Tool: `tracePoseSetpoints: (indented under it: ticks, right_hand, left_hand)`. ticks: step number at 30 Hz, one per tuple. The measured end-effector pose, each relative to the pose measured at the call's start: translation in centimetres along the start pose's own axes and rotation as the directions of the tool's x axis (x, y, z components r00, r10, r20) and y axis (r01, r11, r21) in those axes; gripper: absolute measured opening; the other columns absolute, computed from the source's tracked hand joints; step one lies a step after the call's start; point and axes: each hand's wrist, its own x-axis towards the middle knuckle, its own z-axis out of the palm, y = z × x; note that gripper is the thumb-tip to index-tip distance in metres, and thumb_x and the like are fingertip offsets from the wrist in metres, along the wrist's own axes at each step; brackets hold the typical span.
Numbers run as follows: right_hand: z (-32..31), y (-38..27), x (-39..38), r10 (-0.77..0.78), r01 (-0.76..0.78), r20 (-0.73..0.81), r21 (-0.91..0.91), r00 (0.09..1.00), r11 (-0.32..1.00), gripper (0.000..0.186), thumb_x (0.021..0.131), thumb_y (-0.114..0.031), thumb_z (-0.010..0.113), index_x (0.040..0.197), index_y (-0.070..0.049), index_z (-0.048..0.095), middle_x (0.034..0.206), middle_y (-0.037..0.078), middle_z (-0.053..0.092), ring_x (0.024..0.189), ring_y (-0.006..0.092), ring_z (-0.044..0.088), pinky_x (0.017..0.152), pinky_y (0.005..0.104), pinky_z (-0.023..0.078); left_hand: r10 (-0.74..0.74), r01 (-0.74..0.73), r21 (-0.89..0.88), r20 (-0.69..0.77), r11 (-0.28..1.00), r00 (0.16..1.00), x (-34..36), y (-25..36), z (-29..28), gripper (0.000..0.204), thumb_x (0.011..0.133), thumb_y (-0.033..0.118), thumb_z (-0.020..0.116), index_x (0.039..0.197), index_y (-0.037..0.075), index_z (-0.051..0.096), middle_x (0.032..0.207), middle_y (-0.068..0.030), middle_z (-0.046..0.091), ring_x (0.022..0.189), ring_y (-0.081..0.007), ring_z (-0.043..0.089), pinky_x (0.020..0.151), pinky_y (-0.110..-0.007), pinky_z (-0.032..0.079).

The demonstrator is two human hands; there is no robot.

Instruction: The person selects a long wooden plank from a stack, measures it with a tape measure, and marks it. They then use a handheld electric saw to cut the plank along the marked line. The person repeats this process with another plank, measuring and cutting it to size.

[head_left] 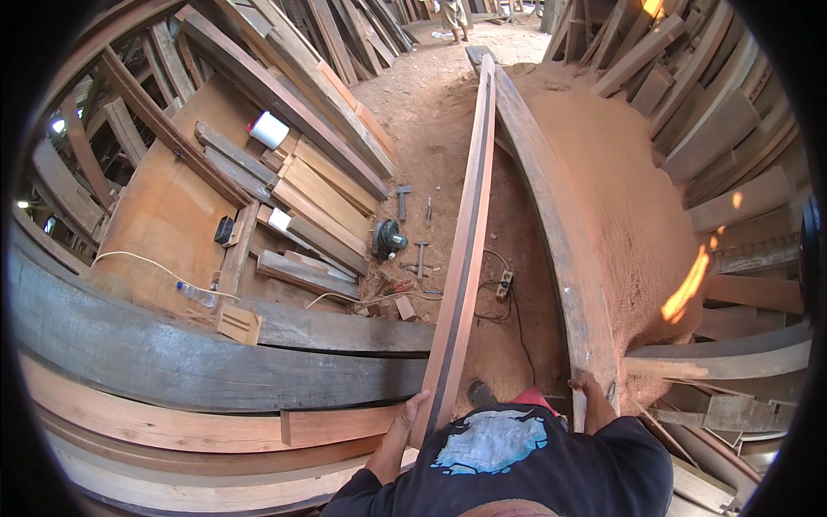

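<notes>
A long, narrow wooden plank point(468, 252) with a dark lengthwise stripe runs from my body toward the far end of the workspace. My left hand point(410, 412) is closed on the left edge of its near end. To the right lies a thick, weathered beam point(551, 202), slightly curved. At the beam's near end my right hand point(593, 398) is closed, its fingers curled over the edge above a pale strip of wood point(579, 414). Part of that grip is hidden. The plank's far end rests on or beside the far end of the beam.
Left of the plank lie a hammer point(403, 202), a green power tool point(388, 239), and a power strip point(505, 284) with cables. A dark heavy beam point(172, 362) crosses the left. Sawdust point(594, 155) is heaped at right, timber point(715, 146) leans beyond. A person point(454, 19) stands far off.
</notes>
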Motion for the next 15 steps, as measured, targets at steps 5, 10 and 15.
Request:
tracePoseSetpoints:
  ticks: [5,10,15]
  right_hand:
    - [-0.1,0.8,3.4,-0.075,0.081,-0.148,0.033,0.986,0.996,0.041,0.074,-0.039,0.072,0.089,0.000,0.073,0.077,0.018,0.070,0.076,0.0307,0.069,0.068,0.0423,0.054]
    - [-0.6,-8.8,-3.0,-0.057,0.073,-0.336,0.035,0.940,0.997,0.049,0.078,-0.036,0.062,0.106,0.002,0.070,0.111,0.028,0.068,0.109,0.0394,0.066,0.092,0.0468,0.053]
    - [-1.5,-15.0,-5.2,-0.321,0.317,-0.139,-0.049,0.937,0.947,0.047,0.083,-0.035,0.057,0.104,0.005,0.069,0.108,0.031,0.067,0.107,0.0433,0.065,0.092,0.0460,0.053]
  left_hand:
    - [0.021,-0.020,-0.020,0.037,1.000,0.999,1.6,-0.5,-2.1,0.058,0.094,0.040,0.057,0.133,-0.002,0.055,0.118,-0.0189,0.067,0.105,-0.0296,0.066,0.095,-0.041,0.053]
    - [0.018,-0.018,-0.009,0.002,1.000,1.000,0.7,-0.5,-1.8,0.057,0.093,0.042,0.058,0.131,-0.001,0.057,0.115,-0.0179,0.068,0.101,-0.0292,0.067,0.091,-0.041,0.054]
    - [-0.008,0.004,-0.116,-0.032,0.993,0.999,0.2,-0.7,-0.7,0.060,0.090,0.046,0.063,0.129,0.001,0.059,0.111,-0.0172,0.068,0.095,-0.0293,0.067,0.085,-0.041,0.056]
